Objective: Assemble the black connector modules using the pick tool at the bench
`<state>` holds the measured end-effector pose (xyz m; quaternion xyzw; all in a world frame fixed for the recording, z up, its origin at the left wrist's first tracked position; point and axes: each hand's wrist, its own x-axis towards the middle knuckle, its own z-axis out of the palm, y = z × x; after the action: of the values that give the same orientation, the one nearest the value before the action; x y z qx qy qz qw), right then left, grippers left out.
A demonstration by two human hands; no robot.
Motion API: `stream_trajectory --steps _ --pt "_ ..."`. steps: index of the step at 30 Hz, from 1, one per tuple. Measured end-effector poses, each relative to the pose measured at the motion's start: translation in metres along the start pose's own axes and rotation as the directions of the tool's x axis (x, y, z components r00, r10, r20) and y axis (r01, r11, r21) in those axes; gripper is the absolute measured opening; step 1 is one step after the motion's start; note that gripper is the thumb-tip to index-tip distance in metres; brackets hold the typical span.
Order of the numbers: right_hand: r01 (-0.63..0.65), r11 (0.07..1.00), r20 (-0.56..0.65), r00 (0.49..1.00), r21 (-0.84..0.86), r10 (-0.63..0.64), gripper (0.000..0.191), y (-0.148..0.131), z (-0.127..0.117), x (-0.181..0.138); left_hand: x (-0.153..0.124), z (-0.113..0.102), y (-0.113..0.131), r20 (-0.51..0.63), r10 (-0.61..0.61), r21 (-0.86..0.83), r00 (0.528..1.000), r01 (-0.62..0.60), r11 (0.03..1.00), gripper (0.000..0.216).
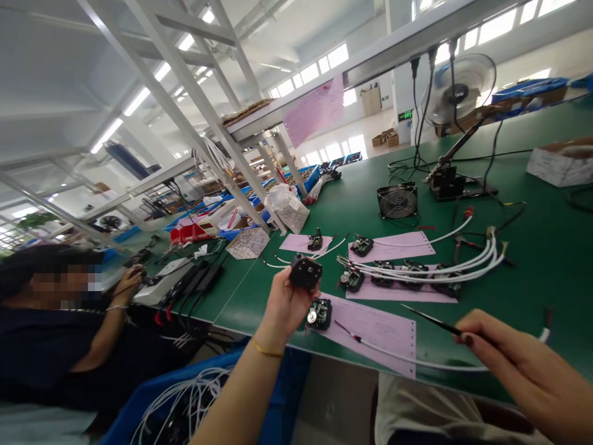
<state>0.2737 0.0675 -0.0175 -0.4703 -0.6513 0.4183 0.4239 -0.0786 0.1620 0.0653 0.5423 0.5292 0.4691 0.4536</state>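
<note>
My left hand (285, 303) is raised above the front edge of the green table (546, 247), fingers closed on a small black square module (306, 272). Just below it, a circuit board with a round part (319, 314) lies on a pink paper sheet (380, 330), with a white cable (417, 360) running from it to the right. My right hand (523, 364) is at the lower right, pinching black tweezers (433, 320) whose tip points left over the sheet.
Several more boards with white cables (417, 269) lie on pink sheets behind. A small black fan (397, 201), a desk fan (458, 86) and a cardboard box (560, 162) stand further back. Another person (50, 334) sits at the left. A blue bin of white cables (185, 402) is below.
</note>
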Motion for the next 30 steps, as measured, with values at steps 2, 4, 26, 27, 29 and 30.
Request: stream_trajectory --steps 2,4,26,27,29,30 --pt "0.134 0.983 0.057 0.99 -0.128 -0.127 0.032 -0.032 0.015 0.006 -0.036 0.032 -0.009 0.07 -0.067 -0.195 0.995 0.08 0.978 0.06" --pt "0.193 0.965 0.092 0.979 -0.179 -0.179 0.028 -0.052 0.027 0.009 -0.064 0.055 -0.015 0.147 -0.092 -0.426 0.985 0.147 0.893 0.051" --pt "0.098 0.995 0.228 0.968 0.024 -0.101 0.026 -0.041 0.049 0.01 -0.11 0.075 -0.027 0.252 0.08 0.067 0.964 -0.1 0.993 0.059" --pt "0.183 0.974 0.134 0.977 -0.131 -0.165 0.022 -0.041 0.049 0.009 -0.109 0.079 -0.032 0.23 0.018 0.025 0.973 -0.024 0.999 0.062" --pt "0.263 0.918 0.072 0.965 -0.297 -0.254 0.023 -0.042 0.046 0.009 -0.108 0.082 -0.038 0.226 -0.019 -0.031 0.974 0.027 0.999 0.065" --pt "0.268 0.922 0.098 0.963 -0.279 -0.251 0.026 -0.041 0.044 0.008 -0.108 0.081 -0.039 0.245 0.009 -0.036 0.969 0.0 0.999 0.063"
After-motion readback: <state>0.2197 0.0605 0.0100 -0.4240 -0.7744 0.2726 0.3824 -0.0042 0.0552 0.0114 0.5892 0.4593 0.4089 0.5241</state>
